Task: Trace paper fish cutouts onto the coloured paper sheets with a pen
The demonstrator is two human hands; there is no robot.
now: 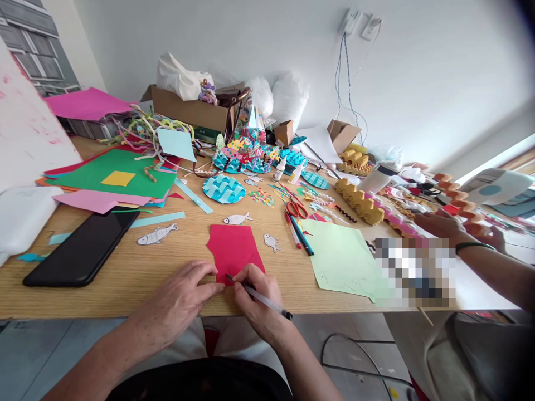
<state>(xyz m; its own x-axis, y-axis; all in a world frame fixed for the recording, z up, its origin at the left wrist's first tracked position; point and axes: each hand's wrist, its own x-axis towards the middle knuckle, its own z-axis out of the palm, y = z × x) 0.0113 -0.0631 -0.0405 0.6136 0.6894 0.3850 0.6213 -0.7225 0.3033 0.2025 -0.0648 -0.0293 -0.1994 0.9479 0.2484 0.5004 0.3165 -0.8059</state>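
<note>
A sheet of red paper (236, 245) with an uneven left edge lies on the table in front of me. My left hand (178, 295) rests at its lower left corner, thumb and index finger apart, their tips on the paper. In my right hand (259, 320) is a pen (270, 302) with a clear barrel and dark end, its tip touching the red paper near a short dark line. Paper fish cutouts lie around the sheet: one (237, 218) above, one (271, 242) to the right and one (157, 234) to the left.
A black phone (81, 248) and stacked coloured paper (79, 175) are on the left. Pale green paper (340, 256), markers (301, 234) and red scissors (296, 209) lie to the right. Glue bottles (280, 169) stand behind. Another person's hand (438, 225) reaches in among egg-carton strips (359, 201).
</note>
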